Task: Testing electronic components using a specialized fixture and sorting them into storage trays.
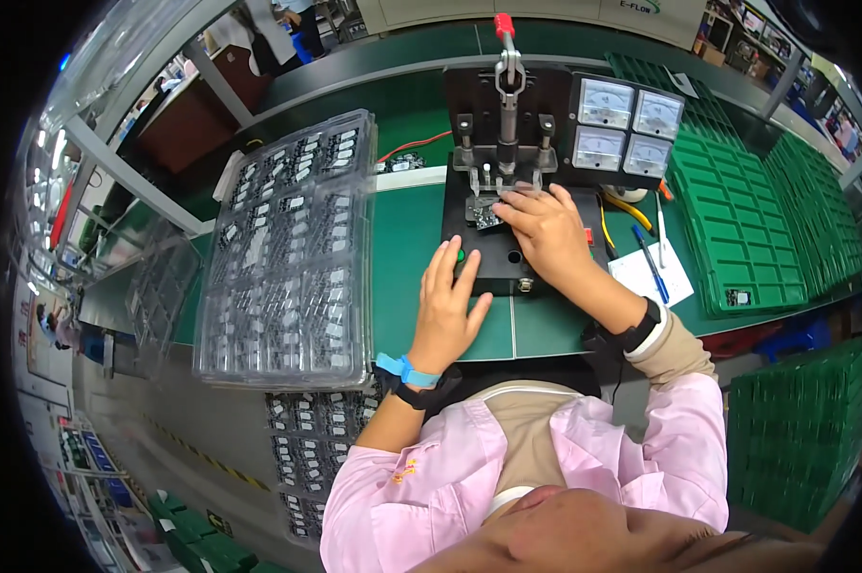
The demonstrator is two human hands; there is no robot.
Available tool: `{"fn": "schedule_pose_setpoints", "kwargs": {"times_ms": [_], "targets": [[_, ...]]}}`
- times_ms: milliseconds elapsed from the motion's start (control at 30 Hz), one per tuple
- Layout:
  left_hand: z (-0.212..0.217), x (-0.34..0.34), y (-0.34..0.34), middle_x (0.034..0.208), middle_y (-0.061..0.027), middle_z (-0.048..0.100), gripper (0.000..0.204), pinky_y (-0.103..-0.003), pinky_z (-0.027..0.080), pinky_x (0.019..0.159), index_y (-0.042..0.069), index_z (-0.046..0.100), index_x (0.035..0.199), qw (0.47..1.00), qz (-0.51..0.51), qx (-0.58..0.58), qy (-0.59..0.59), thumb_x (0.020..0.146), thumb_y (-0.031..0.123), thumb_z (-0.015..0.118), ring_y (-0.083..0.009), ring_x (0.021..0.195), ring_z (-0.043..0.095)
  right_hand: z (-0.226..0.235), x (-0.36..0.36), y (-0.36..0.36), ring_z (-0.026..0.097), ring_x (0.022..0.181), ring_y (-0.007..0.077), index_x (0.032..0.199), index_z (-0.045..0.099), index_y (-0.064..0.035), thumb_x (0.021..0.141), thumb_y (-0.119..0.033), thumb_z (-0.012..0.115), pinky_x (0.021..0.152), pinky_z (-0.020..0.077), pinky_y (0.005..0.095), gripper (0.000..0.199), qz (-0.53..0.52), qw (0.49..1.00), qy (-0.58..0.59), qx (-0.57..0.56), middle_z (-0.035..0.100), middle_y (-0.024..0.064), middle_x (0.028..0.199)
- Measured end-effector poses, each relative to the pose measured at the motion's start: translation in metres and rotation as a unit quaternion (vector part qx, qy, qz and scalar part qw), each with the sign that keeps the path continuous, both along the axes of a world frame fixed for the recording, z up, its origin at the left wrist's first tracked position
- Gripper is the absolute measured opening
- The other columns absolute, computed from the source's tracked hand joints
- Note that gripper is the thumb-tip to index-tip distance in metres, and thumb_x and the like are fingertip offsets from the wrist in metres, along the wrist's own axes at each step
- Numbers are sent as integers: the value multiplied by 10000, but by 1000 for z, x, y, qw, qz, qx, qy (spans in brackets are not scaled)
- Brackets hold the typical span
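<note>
My right hand (548, 239) reaches over the black test fixture (477, 272), its fingertips on the right edge of a small circuit board (487, 216) beneath the clear pressing plate. Its thumb is mostly hidden. The board is dark with pale components. My left hand (444, 310) rests at the front left of the fixture, fingers apart and nothing in them. Its fingertips are beside a green button (461, 256). Above the board stands a toggle clamp (507, 105) with a red-tipped handle, pointing up.
Left, stacked clear trays (283, 258) hold many circuit boards. Behind right of the fixture stands a panel of several dial meters (627, 129). Farther right are a blue pen (651, 265), white paper (677, 279), yellow-handled pliers (631, 212) and green trays (741, 229), one holding a board.
</note>
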State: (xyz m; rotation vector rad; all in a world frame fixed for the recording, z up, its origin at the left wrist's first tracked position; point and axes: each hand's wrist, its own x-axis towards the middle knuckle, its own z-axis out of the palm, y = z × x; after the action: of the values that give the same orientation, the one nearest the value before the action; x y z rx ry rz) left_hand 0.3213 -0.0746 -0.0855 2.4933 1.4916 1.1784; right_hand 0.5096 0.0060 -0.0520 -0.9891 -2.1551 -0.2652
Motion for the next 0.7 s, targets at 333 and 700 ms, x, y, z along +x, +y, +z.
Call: {"fn": "schedule_pose_setpoints", "kwargs": {"times_ms": [333, 700], "targets": [[-16, -6, 6, 1472, -207, 313, 656, -480, 334, 1052, 70, 468, 1360, 1000, -7, 7, 3, 750, 69, 708, -401, 1319, 352, 5, -10, -2, 602, 1090, 256, 1099, 668, -63, 800, -60, 628, 960, 401, 453, 302, -60, 995, -83, -5, 655, 84, 1158], [-14, -3, 4, 1465, -200, 336, 615, -485, 328, 1059, 56, 492, 1327, 1000, -13, 13, -6, 745, 38, 688, -416, 1309, 357, 125, -11, 35, 533, 1138, 343, 1339, 379, 16, 944, -313, 506, 1001, 361, 380, 530, -70, 975, 198, 69, 567, 193, 1238]]}}
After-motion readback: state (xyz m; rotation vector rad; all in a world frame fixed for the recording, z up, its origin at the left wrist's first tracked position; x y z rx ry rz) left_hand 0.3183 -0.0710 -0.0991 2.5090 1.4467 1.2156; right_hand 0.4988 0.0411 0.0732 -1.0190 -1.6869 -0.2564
